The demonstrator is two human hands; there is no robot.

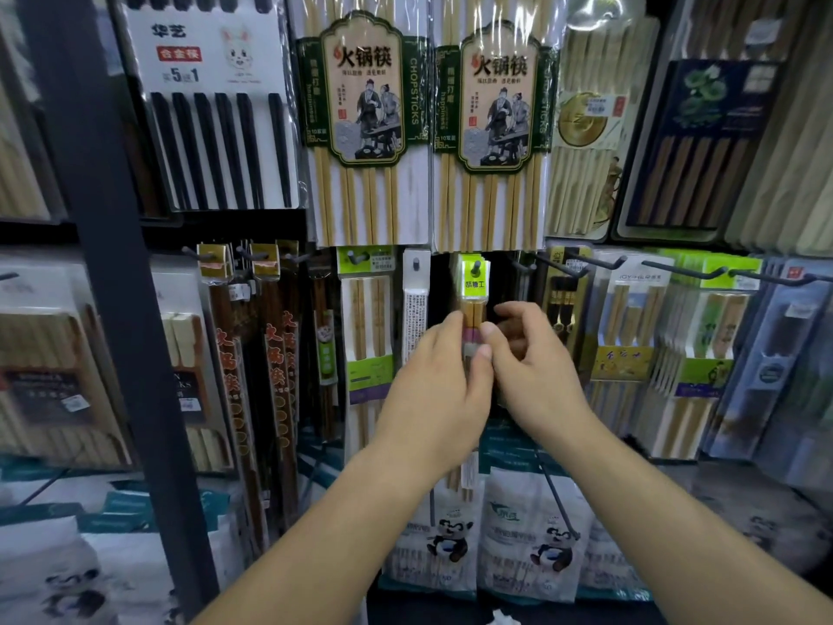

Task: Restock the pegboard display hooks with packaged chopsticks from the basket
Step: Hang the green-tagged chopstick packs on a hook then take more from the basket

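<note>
The display (439,281) fills the view, hung from far left to far right with packed chopsticks, and a dark upright post (103,263) crosses it on the left. Two large hot-pot packs (360,119) hang side by side at the top centre, with one pack of black chopsticks (212,106) to their left. Two panda bags (450,534) are seen plainly low in the near centre; further ones to the left are too blurred to count.

The hanging step appears to be in hand. One narrow pack (474,281) with a yellow-green header is held upright at the centre, and its header hole is already threaded on a hook (476,266). Layered edges just behind the header suggest more packs on the same hook, but their number cannot be told.

Both hands are in view. The narrow pack is pinched from its left side by the left hand (432,390) and from its right side by the right hand (536,367), whose other fingers are curled behind.

For the next move, the pack would probably need to be slid back along the hook until it sits flush with those behind, then straightened and let go. The basket is not in view, so a reach away from the display would be called for to fetch another pack.
</note>
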